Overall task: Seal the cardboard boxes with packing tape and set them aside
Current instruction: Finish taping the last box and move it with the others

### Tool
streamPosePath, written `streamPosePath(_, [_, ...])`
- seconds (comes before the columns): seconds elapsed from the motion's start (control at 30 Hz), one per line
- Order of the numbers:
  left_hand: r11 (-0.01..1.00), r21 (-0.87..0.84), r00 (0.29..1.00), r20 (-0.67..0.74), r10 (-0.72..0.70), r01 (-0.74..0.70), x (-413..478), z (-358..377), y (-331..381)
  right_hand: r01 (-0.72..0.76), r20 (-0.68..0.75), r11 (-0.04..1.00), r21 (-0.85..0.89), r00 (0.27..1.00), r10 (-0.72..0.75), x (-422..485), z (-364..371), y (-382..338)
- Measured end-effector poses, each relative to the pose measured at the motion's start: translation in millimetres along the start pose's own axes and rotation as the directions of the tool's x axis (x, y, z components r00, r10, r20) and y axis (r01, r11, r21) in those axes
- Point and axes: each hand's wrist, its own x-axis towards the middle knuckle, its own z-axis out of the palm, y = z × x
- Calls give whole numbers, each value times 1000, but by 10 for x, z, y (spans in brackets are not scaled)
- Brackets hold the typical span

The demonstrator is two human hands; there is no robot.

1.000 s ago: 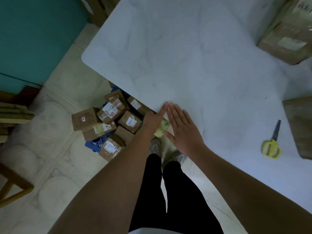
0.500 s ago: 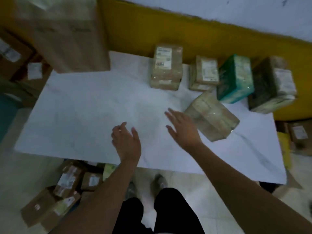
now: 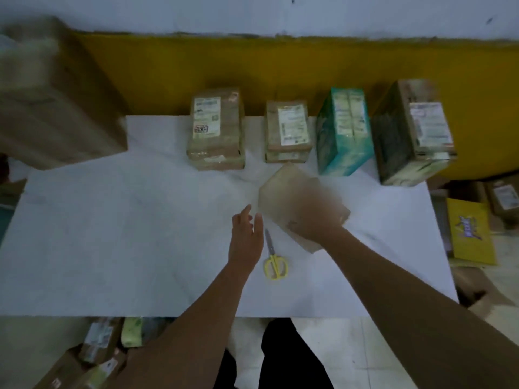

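The plain brown cardboard box (image 3: 283,192) lies skewed on the white worktop (image 3: 112,234). The right grip (image 3: 314,220) covers it, its closure obscured by blur. The left grip (image 3: 245,234), fingers straight and empty, sits at its 8 o'clock, presumably to steady it.

Two hands are out: left hand (image 3: 245,237) and right hand (image 3: 314,220). One blurred box (image 3: 280,189) sits under the right fingers. Beyond the fingertips, four more in a row: brown box (image 3: 216,130), small brown box (image 3: 289,130), teal box (image 3: 344,130), dark box (image 3: 410,133). One big carton (image 3: 53,99) is far left of the fingers. One pair of scissors (image 3: 274,262) lies between the hands.
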Motion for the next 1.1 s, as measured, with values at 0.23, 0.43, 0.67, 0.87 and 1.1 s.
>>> streamPosePath(0.23, [923,-81,906,243,-347,375,3,80,801,-105,119,885,453,991,56,-24,-412,280])
streamPosePath(0.43, [874,-304,873,430,-229,379,31,-345,1836,123,-126,828,547,990,-64,-157,-1533,296])
streamPosePath(0.67, [825,-560,954,280,108,71,54,-1233,2691,265,-257,209,941,964,-64,-391,-2755,351])
streamPosePath(0.87, [847,-532,870,414,266,-5,-70,-1623,3065,132,-155,-107,985,957,-244,-537,-3177,310])
streamPosePath(1.1, [848,-511,911,271,312,-138,-106,-1708,3257,270,-270,-30,962,963,-19,-626,-3321,167])
